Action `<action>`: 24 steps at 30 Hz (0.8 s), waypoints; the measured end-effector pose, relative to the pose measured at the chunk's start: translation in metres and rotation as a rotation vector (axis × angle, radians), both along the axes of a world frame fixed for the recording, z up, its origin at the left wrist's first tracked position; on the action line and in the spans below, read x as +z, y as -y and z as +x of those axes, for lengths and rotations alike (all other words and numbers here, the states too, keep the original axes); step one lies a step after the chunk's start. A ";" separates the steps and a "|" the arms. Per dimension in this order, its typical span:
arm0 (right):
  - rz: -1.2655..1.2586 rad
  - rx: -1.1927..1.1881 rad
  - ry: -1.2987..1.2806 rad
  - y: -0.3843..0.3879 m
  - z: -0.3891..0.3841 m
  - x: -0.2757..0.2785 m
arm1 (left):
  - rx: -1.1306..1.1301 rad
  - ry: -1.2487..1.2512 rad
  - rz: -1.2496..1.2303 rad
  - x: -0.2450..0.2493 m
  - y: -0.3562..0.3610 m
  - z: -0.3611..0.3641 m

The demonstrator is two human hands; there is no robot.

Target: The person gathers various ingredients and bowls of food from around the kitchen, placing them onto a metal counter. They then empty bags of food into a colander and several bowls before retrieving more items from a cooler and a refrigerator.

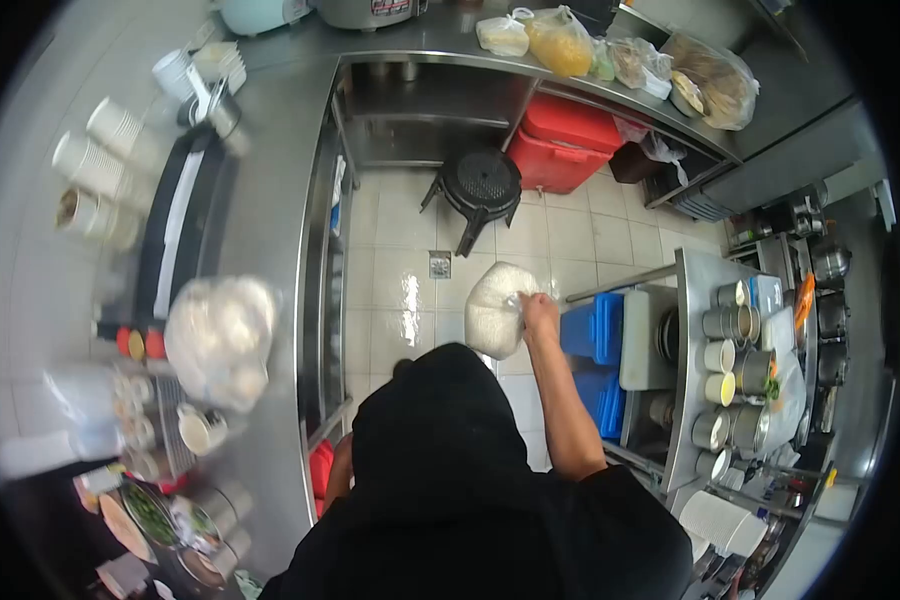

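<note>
The right hand (540, 312) is clenched on the right side of a soft white bag (492, 312) of clear film, with the fingers curled into the plastic and the arm stretched out ahead of the body. The bag hangs in the air over the tiled floor (400, 290). It is in the aisle between the long steel tabletop (270, 200) on the left and the steel rack (695, 290) on the right, just beside the rack's left edge and the blue crates (595, 330) under it. The left hand is hidden behind the dark top, so I cannot tell whether it is open or closed.

A one-sided pinch on thin film looks like the weak point here, since a full, sagging bag can stretch or tear where the fingers bite. It would likely ride safer with the film gathered into a firm fistful, or with a palm under its belly. The bag wants holding close and level, clear of the rail jutting from the rack's left edge and of the black stool (480, 190) further along the aisle. A second bag (220, 335), blurred, lies on the tabletop near its aisle-side edge.
</note>
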State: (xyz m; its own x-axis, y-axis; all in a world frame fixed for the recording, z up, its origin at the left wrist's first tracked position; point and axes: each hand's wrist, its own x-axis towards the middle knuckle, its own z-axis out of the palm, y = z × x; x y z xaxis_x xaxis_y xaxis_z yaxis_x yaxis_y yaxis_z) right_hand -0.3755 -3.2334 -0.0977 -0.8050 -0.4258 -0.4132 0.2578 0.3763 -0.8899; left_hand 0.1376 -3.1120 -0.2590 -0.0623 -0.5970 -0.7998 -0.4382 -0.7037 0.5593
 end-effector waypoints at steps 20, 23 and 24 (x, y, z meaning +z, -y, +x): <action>0.588 0.515 -0.838 0.708 -0.371 -0.333 | 0.996 0.178 0.655 0.092 0.274 -0.269; 0.774 0.650 -0.968 0.678 -0.393 -0.342 | 1.088 0.162 0.719 0.119 0.273 -0.320; 0.803 0.687 -1.016 0.679 -0.393 -0.336 | 1.118 0.157 0.720 0.125 0.274 -0.332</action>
State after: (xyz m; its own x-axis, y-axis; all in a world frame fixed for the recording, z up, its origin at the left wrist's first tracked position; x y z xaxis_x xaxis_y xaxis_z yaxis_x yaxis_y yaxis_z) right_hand -0.7685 -3.9125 -0.4339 -0.6267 -0.7714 -0.1105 -0.7690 0.6351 -0.0726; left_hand -0.1948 -3.3861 -0.1338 0.3007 0.2876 -0.9093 0.5369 -0.8390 -0.0878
